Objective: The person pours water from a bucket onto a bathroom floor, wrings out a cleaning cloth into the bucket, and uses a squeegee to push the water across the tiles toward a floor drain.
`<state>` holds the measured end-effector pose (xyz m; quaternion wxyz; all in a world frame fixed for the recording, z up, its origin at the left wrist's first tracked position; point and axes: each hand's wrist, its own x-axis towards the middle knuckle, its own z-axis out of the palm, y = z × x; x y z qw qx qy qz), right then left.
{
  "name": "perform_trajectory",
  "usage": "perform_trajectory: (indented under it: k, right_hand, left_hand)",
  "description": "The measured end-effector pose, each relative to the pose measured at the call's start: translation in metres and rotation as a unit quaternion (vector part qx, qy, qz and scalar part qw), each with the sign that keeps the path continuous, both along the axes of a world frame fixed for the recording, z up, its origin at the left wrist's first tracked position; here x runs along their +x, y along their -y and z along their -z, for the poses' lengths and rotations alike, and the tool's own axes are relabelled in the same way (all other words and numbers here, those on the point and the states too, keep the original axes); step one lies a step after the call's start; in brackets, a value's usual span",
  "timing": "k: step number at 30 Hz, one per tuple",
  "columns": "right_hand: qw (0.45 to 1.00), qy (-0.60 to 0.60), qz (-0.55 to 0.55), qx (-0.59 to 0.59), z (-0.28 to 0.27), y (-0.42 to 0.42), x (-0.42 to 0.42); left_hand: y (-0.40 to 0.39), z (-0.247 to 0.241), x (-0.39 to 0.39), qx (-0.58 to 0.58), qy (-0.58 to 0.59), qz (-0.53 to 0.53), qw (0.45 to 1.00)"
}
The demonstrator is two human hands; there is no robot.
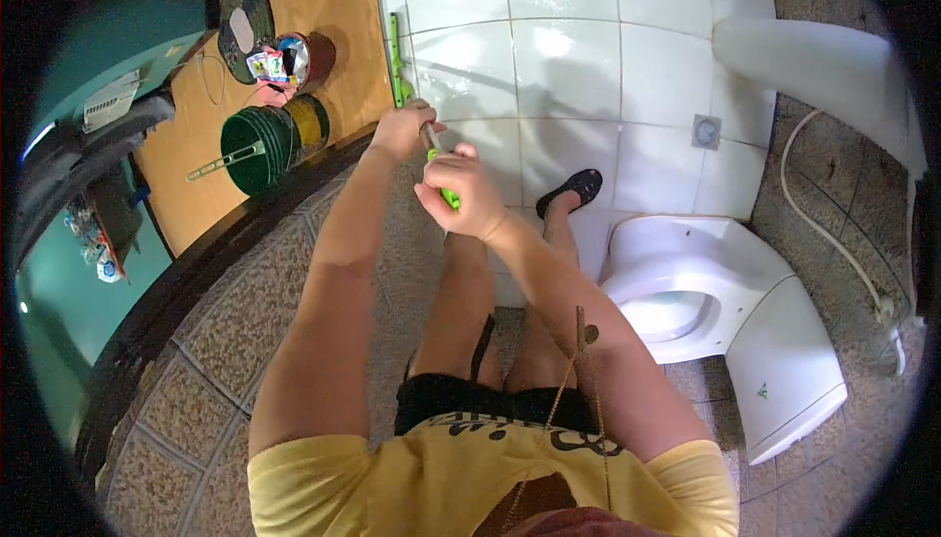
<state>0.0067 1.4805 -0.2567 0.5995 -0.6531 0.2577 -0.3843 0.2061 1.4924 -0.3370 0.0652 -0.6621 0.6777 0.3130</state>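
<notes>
Both of my hands are closed around the handle of a green floor squeegee [395, 52]. Its long head rests on wet-looking white floor tiles [566, 67], at the edge by the doorway. My left hand [403, 129] grips the pole lower down, close to the head. Nearer to my body, my right hand [463, 188] holds the green grip at the top end. Between the hands a short length of metallic pole shows. The joint of pole and head is partly hidden behind my left hand.
A white toilet [662, 272] stands at the right, near my foot in a black shoe [577, 190]. Beyond it are a floor drain [706, 131], a pale hose [798, 184] and a large white object [816, 67]. Left, past a dark sill [213, 236], stand a green bucket [253, 151] and a full bin [321, 59].
</notes>
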Motion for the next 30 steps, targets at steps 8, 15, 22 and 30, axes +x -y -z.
perform_trajectory:
  k: [8, 15, 22, 30]
  right_hand:
    - [0.995, -0.002, -0.095, -0.016, 0.018, -0.018, -0.029]
    - [0.991, -0.061, -0.118, -0.007, 0.000, -0.002, -0.151]
    - [0.980, -0.148, -0.131, 0.014, -0.073, 0.014, -0.262]
    - [0.996, -0.073, 0.050, -0.005, -0.114, 0.017, -0.253]
  left_hand:
    - [-0.043, 0.019, -0.048, -0.122, -0.015, -0.178, 0.976]
    - [-0.040, 0.029, -0.166, -0.113, -0.093, -0.192, 0.970]
    - [-0.035, -0.008, -0.304, -0.115, -0.126, -0.184, 0.968]
    - [-0.041, -0.059, -0.308, -0.097, -0.117, -0.206, 0.967]
